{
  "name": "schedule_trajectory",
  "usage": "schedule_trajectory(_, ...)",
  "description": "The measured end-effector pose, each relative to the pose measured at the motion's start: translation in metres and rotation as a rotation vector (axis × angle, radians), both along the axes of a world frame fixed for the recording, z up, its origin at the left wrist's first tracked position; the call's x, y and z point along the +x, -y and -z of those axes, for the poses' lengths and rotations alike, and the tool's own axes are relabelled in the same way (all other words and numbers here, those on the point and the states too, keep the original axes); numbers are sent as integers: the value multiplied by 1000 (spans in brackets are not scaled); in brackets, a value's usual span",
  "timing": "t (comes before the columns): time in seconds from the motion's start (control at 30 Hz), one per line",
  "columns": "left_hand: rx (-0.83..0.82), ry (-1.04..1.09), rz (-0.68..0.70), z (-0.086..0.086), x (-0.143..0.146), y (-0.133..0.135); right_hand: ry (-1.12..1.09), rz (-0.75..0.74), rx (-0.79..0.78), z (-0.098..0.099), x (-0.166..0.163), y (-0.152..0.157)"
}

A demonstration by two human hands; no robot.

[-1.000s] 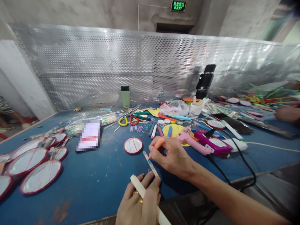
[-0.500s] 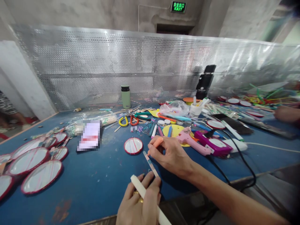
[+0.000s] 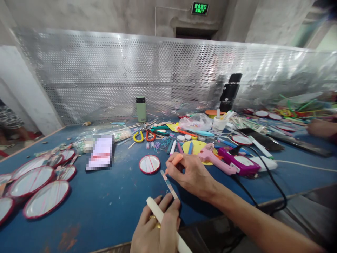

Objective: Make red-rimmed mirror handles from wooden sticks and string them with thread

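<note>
Barely anything has moved since the earlier frames: the right hand (image 3: pixel 191 174), pinching an orange marker (image 3: pixel 177 159), has edged toward the far end of a narrow banded stick (image 3: pixel 168 183). Its wrist is low, its forearm crossing the worktop's (image 3: pixel 116 207) front edge. Left-hand fingers grip the stick's near end; the left hand (image 3: pixel 159 226) also holds a cream rod (image 3: pixel 156 208). Bare surface lies to their left; a red-rimmed disc (image 3: pixel 149 164) sits just beyond the stick, a pink glue gun (image 3: pixel 216 160) beyond the right hand.
</note>
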State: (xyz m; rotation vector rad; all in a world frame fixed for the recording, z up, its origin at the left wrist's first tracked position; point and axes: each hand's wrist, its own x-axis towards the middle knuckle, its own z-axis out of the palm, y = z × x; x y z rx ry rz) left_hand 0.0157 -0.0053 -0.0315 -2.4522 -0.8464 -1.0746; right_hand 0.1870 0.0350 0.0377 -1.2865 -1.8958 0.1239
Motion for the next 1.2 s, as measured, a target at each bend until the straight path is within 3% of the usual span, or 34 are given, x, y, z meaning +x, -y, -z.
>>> schedule_trajectory(0.43, 21, 31, -13, -1, 1, 0, 23, -70, -5, 0, -2, 0)
schedule_trajectory(0.8, -3, 11, -9, 1, 0, 0, -3, -42, 21, 0, -1, 0)
schedule_trajectory(1.07, 116, 5, 36, 5, -3, -7, -5, -10, 4, 2, 1, -1)
schedule_trajectory(1.2, 87, 9, 18, 4, -3, -10, 7, -8, 29, 1, 1, -1)
